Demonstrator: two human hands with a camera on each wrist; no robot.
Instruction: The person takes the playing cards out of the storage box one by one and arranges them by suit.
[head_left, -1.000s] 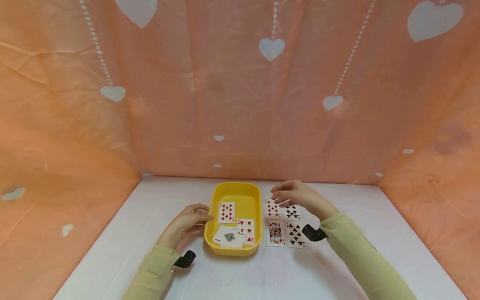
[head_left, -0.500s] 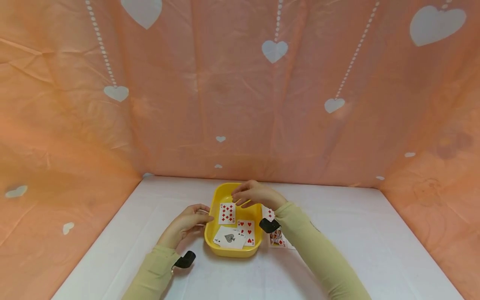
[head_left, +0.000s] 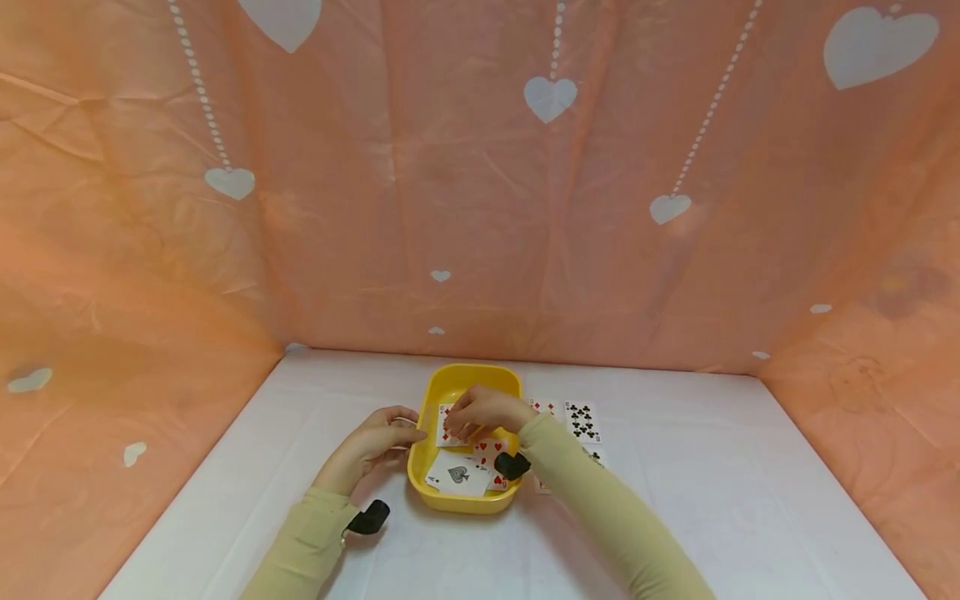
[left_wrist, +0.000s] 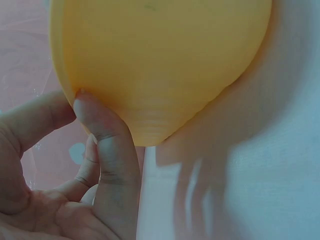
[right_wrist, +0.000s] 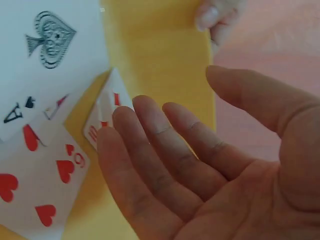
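Note:
A yellow tray (head_left: 480, 372) sits on the white table and holds three face-up cards. My left hand (head_left: 384, 437) pinches its left rim, and the left wrist view shows a finger (left_wrist: 102, 131) pressed on the tray's outer wall (left_wrist: 160, 60). My right hand (head_left: 471, 415) reaches into the tray with its fingers straight. Its fingertips (right_wrist: 117, 122) touch the ten of diamonds (right_wrist: 106, 114), whose near edge curls up. The ace of spades (head_left: 459, 475) and the six of hearts (right_wrist: 47, 192) lie beside it.
Several more cards lie face up on the table right of the tray, among them a clubs card (head_left: 582, 420) and a diamonds card (head_left: 545, 406); my right sleeve hides others. Peach cloth with white hearts (head_left: 550, 97) walls the table on three sides.
My right hand has moved left from above the table cards into the tray and come down onto the ten of diamonds. The left hand has stayed on the rim.

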